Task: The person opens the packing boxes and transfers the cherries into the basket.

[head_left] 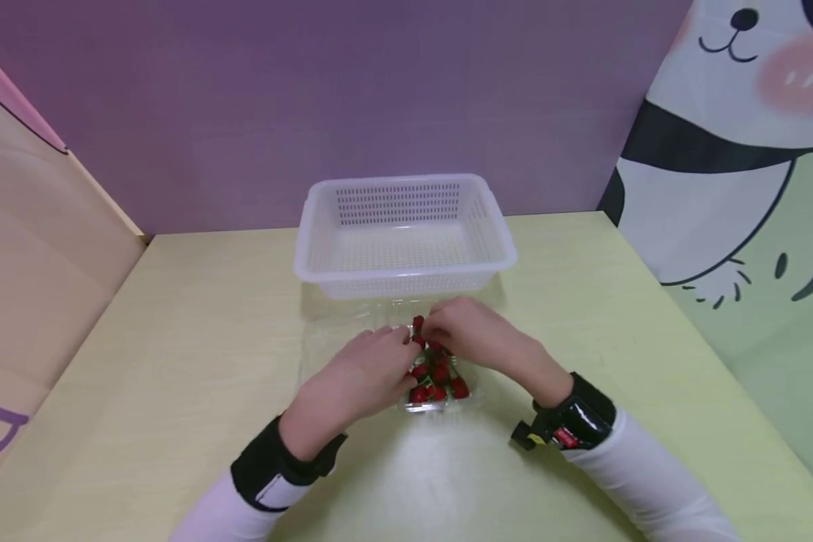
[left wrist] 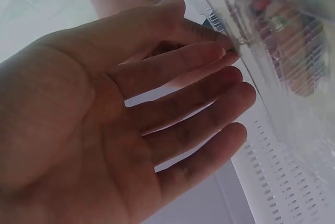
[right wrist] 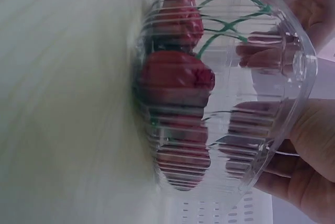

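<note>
Red cherries with green stems lie in a clear plastic box on the table. My left hand is at the box's left side, its fingertips over the rim. The left wrist view shows that left hand palm on, fingers spread and nearly straight, nothing in the palm. My right hand reaches over the far right of the box, fingers bent down among the cherries. Through the box wall, in the right wrist view, the right hand is close to thin stems; whether it pinches one is unclear.
A white perforated basket stands just beyond the box. A clear plastic lid lies flat to the box's left, partly behind my left hand. A purple wall rises at the back of the pale table.
</note>
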`<action>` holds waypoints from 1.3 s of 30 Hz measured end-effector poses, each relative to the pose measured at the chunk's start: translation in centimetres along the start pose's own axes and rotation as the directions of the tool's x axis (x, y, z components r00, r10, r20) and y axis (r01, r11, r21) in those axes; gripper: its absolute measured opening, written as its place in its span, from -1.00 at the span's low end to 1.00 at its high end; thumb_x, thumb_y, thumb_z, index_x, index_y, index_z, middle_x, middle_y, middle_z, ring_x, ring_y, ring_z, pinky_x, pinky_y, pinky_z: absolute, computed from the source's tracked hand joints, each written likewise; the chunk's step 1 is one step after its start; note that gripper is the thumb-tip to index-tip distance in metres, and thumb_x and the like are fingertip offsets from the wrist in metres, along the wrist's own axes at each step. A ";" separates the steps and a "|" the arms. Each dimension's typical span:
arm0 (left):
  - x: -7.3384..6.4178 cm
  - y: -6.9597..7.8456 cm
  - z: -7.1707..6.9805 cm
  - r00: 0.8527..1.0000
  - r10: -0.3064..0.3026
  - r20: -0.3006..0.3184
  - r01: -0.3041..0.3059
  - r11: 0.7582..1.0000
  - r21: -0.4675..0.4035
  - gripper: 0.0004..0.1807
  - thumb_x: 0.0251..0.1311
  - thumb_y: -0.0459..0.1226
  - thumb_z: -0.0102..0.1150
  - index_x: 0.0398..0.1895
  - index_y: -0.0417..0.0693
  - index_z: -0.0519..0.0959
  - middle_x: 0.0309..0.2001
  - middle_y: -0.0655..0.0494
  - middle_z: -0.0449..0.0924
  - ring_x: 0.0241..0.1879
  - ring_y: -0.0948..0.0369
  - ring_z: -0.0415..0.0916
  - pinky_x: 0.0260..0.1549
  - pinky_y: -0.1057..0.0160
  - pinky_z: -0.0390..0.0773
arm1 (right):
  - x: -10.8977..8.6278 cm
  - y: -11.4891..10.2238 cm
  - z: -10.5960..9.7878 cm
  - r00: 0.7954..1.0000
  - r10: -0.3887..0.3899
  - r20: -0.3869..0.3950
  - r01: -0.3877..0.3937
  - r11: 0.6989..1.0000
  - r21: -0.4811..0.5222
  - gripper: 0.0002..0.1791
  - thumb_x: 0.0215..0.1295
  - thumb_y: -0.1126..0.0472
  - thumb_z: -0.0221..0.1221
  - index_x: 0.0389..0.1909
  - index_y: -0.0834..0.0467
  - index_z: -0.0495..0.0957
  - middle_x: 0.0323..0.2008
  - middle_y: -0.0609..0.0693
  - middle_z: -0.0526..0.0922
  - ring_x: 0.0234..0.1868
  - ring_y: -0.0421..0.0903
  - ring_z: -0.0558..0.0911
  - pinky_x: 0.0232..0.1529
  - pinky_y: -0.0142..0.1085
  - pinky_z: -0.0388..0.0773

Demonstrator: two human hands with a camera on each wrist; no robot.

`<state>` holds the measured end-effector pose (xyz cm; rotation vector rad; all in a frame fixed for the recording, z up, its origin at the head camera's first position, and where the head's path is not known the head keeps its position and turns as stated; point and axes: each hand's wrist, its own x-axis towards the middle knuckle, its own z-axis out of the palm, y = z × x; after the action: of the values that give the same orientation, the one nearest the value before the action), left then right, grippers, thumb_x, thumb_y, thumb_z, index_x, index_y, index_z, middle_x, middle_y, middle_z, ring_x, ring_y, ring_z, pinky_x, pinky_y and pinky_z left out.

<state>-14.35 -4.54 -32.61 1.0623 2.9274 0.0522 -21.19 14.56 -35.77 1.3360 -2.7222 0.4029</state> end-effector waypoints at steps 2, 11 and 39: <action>0.1 0.0 0.1 1.000 0.005 -0.002 -0.005 1.000 -0.004 -0.81 0.21 -0.13 0.34 -0.27 -0.02 0.60 -0.30 0.18 0.51 -0.34 0.22 0.47 -0.37 0.31 0.46 | 0.0 0.1 0.0 0.999 -0.009 -0.033 0.009 1.000 0.006 -0.90 0.21 0.37 0.32 -0.36 0.11 0.71 -0.48 -0.21 0.55 -0.45 -0.26 0.53 -0.36 -0.48 0.44; 0.2 -0.2 0.3 0.999 0.041 -0.010 -0.041 0.999 0.015 -0.84 0.20 -0.14 0.35 -0.33 0.00 0.59 -0.32 0.18 0.51 -0.34 0.20 0.52 -0.38 0.28 0.48 | -0.1 0.2 -0.4 0.990 0.000 -0.144 0.011 0.997 0.073 -0.89 0.21 0.39 0.33 -0.29 0.14 0.72 -0.33 -0.13 0.65 -0.32 -0.21 0.62 -0.27 -0.47 0.48; 0.5 -0.2 0.8 0.993 0.050 0.104 -0.048 0.999 -0.015 -0.87 0.25 -0.13 0.32 -0.31 0.08 0.59 -0.40 0.27 0.40 -0.38 0.29 0.42 -0.46 0.38 0.39 | -1.1 2.6 -4.0 0.767 0.020 -0.642 0.047 0.995 0.087 -0.83 0.08 0.50 0.38 -0.31 0.25 0.70 -0.30 -0.04 0.69 -0.34 -0.13 0.69 -0.29 -0.43 0.56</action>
<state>-14.84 -4.29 -33.38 1.0997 2.8046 0.0155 -22.73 18.02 -32.69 0.9795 -2.1295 0.8288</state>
